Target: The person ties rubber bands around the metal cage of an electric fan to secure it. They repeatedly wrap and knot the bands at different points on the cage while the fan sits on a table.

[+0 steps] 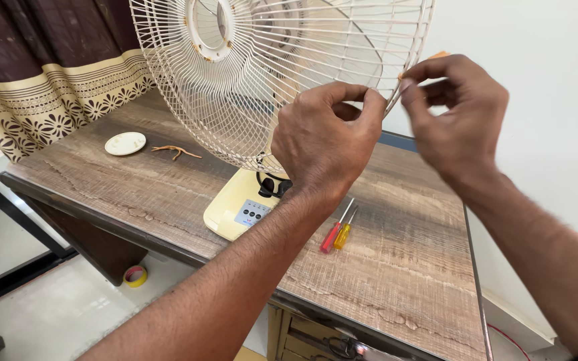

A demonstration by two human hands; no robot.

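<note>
Currently, both your hands work the rim of the fan guard point(249, 87), which stands on its cream base point(235, 210) near the tabletop's point(409, 267) front edge. Your left hand point(326, 140) pinches the wire mesh; your right hand point(459, 120) pinches a small orange clip point(438, 55) at the rim. Judged step: releasing that clip, which calls for a steady guard. Two screwdrivers point(337, 234) lie nearby.

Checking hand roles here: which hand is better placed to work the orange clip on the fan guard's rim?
Probably the right hand: its fingers pinch the guard rim beside the orange clip. The left hand sits lower.
</note>
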